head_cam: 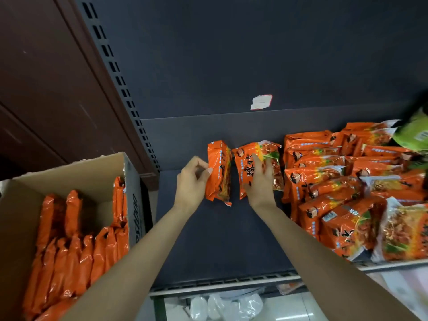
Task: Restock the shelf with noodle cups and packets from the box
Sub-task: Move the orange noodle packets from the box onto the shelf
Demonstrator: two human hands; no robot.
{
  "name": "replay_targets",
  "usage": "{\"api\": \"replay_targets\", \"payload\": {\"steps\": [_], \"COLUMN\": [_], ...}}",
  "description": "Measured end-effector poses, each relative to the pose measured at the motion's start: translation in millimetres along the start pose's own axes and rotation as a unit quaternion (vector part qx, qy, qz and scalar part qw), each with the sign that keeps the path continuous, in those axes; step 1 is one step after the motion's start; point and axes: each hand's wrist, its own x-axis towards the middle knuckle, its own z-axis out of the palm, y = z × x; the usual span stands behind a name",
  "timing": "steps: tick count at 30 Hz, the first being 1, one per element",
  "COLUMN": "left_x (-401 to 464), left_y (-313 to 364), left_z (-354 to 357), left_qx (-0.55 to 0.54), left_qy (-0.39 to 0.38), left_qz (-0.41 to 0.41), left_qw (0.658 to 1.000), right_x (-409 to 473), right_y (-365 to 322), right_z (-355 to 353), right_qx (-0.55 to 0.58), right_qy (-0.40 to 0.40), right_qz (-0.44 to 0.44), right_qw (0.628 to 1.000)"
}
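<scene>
While the left hand [193, 176] pinches one orange packet [218, 173], the right hand's [260, 181] wide grip presses another [259, 166].

We can't read the print on the orange packets [328, 181]; too blurred. The green packet [414, 133] at the right edge is cut off and motion-smeared. The cardboard box [69, 172] runs off the left and bottom edges, its lower packets hidden. The right hand [260, 181] covers part of the packet [259, 156] under it, so we can't tell its grip. White bags [227, 306] below the shelf [220, 239] are half hidden, contents unclear.
</scene>
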Motion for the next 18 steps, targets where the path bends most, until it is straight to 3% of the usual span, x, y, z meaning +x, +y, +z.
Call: {"api": "replay_targets", "payload": {"steps": [10,15,18], "left_x": [3,3,2], "left_y": [-7,-12,-13], "left_z": [-14,-30,-29], "left_qx": [-0.017,-0.063,-0.126], "left_qy": [0.007,0.058,0.040], "left_qz": [-0.018,-0.032,-0.056], "left_qw": [1.000,0.996,0.990], "right_x": [2,0,1], "right_y": [8,5,2], "right_z": [6,-3,-12], "right_qx": [-0.100,-0.084,-0.027], "right_qy": [-0.006,-0.037,-0.052], "right_qz": [-0.002,0.013,0.011], "right_qw": [0.995,0.996,0.998]}}
